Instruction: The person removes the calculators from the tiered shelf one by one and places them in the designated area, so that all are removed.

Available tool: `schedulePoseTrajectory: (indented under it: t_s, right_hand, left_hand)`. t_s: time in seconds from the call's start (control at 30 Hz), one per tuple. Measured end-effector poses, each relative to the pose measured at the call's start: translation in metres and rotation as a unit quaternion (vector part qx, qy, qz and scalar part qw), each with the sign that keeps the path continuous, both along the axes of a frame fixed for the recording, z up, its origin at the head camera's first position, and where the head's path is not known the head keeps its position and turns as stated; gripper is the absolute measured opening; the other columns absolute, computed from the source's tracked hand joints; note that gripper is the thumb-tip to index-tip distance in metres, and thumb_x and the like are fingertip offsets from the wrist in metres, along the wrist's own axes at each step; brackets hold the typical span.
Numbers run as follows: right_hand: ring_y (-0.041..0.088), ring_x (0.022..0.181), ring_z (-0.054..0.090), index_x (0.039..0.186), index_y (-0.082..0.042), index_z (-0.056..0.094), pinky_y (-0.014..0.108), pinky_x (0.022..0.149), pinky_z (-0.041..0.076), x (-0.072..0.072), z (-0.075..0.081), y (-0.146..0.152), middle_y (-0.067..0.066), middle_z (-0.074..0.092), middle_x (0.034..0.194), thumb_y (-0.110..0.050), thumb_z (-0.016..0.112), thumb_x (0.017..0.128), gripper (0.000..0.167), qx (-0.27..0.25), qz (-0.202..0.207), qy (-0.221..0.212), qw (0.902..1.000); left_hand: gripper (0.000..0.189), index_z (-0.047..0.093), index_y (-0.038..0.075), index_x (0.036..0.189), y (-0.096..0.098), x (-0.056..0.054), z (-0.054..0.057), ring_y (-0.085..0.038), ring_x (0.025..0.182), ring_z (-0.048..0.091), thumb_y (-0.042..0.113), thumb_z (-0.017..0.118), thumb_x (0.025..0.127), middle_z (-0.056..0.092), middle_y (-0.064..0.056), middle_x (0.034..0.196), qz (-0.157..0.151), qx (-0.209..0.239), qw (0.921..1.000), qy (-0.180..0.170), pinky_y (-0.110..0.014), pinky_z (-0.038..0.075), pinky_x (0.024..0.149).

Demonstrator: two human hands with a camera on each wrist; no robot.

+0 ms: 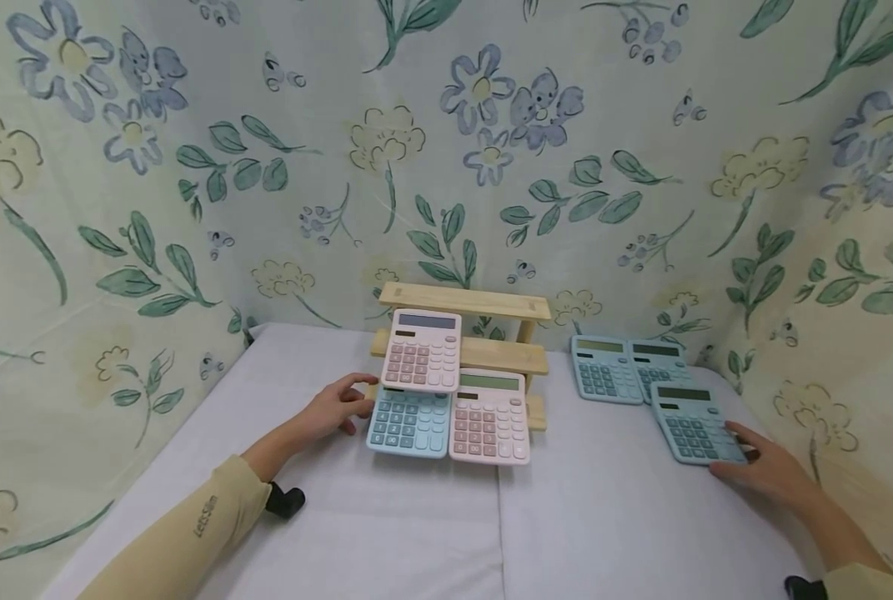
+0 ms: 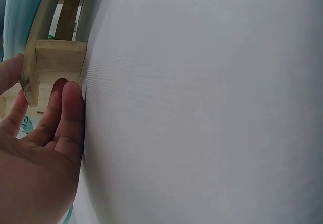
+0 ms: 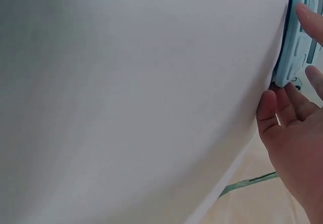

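Observation:
A tiered wooden stand [image 1: 500, 354] holds a pink calculator [image 1: 421, 350] on a higher step. Lower on it, a light-blue calculator [image 1: 408, 422] and another pink calculator [image 1: 489, 417] lean side by side. At the stand's left end, my left hand [image 1: 338, 406] grips the lowest board [image 2: 31, 77], thumb and fingers curled about its end. On the right, my right hand [image 1: 772, 471] holds the lower right edge of a blue calculator [image 1: 692, 423]. In the right wrist view the thumb lies over this blue calculator [image 3: 288, 57], with other fingers at its edge and underside.
Two more blue calculators, a left one [image 1: 606, 369] and a right one [image 1: 658, 360], lie behind the held one, close together. A white cloth [image 1: 416, 525] covers the table. Flower-printed curtains [image 1: 303, 167] enclose the back and both sides.

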State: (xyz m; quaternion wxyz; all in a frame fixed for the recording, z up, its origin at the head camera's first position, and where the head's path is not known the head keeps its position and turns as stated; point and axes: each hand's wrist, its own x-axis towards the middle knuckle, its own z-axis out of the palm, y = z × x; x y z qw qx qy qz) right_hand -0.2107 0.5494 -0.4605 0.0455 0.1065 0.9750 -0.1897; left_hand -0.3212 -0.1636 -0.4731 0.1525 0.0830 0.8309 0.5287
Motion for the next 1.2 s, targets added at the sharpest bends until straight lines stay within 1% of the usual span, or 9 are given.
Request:
schedulePoseTrajectory:
  t_s: [0.27, 0.57, 0.77, 0.8, 0.87, 0.93, 1.03, 1.1, 1.2]
  right_hand:
    - [0.062, 0.124, 0.032, 0.157, 0.004, 0.015, 0.068, 0.087, 0.041, 0.006, 0.015, 0.001, 0.044, 0.023, 0.149, -0.065, 0.066, 0.087, 0.11, -0.042, -0.005, 0.048, 0.998]
    - [0.058, 0.125, 0.035, 0.159, -0.003, 0.019, 0.067, 0.083, 0.04, 0.012, 0.04, -0.032, 0.039, 0.031, 0.149, -0.053, 0.062, 0.096, 0.091, -0.043, -0.003, 0.122, 0.9916]
    - [0.054, 0.126, 0.037, 0.158, -0.006, 0.025, 0.067, 0.087, 0.037, 0.011, 0.055, -0.061, 0.035, 0.036, 0.15, -0.048, 0.061, 0.098, 0.082, -0.074, 0.015, 0.157, 0.9848]
    - [0.052, 0.126, 0.038, 0.158, -0.005, 0.026, 0.064, 0.086, 0.038, 0.01, 0.057, -0.066, 0.034, 0.036, 0.151, -0.047, 0.061, 0.098, 0.081, -0.081, 0.02, 0.163, 0.9831]
    - [0.043, 0.125, 0.042, 0.158, -0.007, 0.03, 0.051, 0.087, 0.044, 0.01, 0.061, -0.075, 0.03, 0.04, 0.15, -0.048, 0.061, 0.098, 0.078, -0.087, 0.028, 0.174, 0.9804]
    - [0.028, 0.121, 0.046, 0.156, -0.009, 0.033, 0.033, 0.083, 0.048, 0.011, 0.064, -0.083, 0.026, 0.045, 0.147, -0.046, 0.062, 0.098, 0.074, -0.093, 0.045, 0.192, 0.9759]
    - [0.006, 0.11, 0.047, 0.154, -0.013, 0.04, 0.011, 0.073, 0.046, 0.013, 0.07, -0.097, 0.017, 0.051, 0.139, -0.041, 0.064, 0.098, 0.067, -0.106, 0.073, 0.22, 0.9671]
    - [-0.004, 0.107, 0.048, 0.152, -0.012, 0.043, 0.008, 0.073, 0.046, 0.013, 0.074, -0.107, 0.011, 0.052, 0.135, -0.036, 0.065, 0.099, 0.062, -0.124, 0.095, 0.233, 0.9598]
    - [-0.007, 0.108, 0.05, 0.15, -0.01, 0.045, 0.01, 0.075, 0.049, 0.013, 0.079, -0.124, 0.003, 0.052, 0.133, -0.032, 0.065, 0.099, 0.058, -0.145, 0.121, 0.24, 0.9522]
  left_hand:
    - [0.052, 0.048, 0.029, 0.144, 0.001, 0.001, 0.002, -0.024, 0.082, 0.062, 0.036, 0.068, 0.096, 0.066, -0.008, 0.107, 0.002, -0.003, 1.0, -0.002, -0.032, 0.054, 0.071]
    - [0.053, 0.048, 0.031, 0.144, 0.001, -0.003, 0.0, -0.025, 0.081, 0.062, 0.036, 0.069, 0.095, 0.066, -0.009, 0.108, 0.001, -0.005, 1.0, -0.001, -0.032, 0.054, 0.071]
    - [0.053, 0.048, 0.03, 0.144, -0.001, -0.001, 0.0, -0.024, 0.082, 0.062, 0.036, 0.069, 0.095, 0.066, -0.008, 0.108, 0.0, -0.001, 1.0, -0.004, -0.032, 0.054, 0.071]
    - [0.053, 0.048, 0.03, 0.144, -0.001, -0.001, 0.0, -0.024, 0.082, 0.062, 0.035, 0.069, 0.095, 0.066, -0.008, 0.108, 0.001, 0.0, 1.0, -0.004, -0.032, 0.054, 0.071]
    - [0.053, 0.048, 0.03, 0.144, -0.001, -0.001, 0.001, -0.024, 0.083, 0.062, 0.035, 0.069, 0.095, 0.066, -0.008, 0.108, 0.002, 0.001, 1.0, -0.005, -0.032, 0.054, 0.07]
    - [0.053, 0.048, 0.03, 0.144, 0.0, -0.001, 0.001, -0.024, 0.083, 0.062, 0.035, 0.069, 0.096, 0.066, -0.008, 0.108, 0.002, 0.0, 1.0, -0.005, -0.032, 0.054, 0.071]
    - [0.053, 0.048, 0.03, 0.144, 0.001, 0.0, 0.002, -0.024, 0.083, 0.062, 0.035, 0.068, 0.096, 0.067, -0.008, 0.108, 0.002, -0.001, 1.0, -0.004, -0.032, 0.054, 0.071]
    - [0.052, 0.048, 0.03, 0.144, 0.001, 0.0, 0.002, -0.024, 0.083, 0.063, 0.034, 0.068, 0.096, 0.067, -0.007, 0.108, 0.002, -0.001, 1.0, -0.003, -0.032, 0.054, 0.071]
    - [0.052, 0.048, 0.03, 0.143, 0.001, 0.0, 0.002, -0.023, 0.084, 0.063, 0.034, 0.068, 0.096, 0.067, -0.007, 0.107, 0.003, -0.001, 1.0, -0.002, -0.032, 0.054, 0.07]
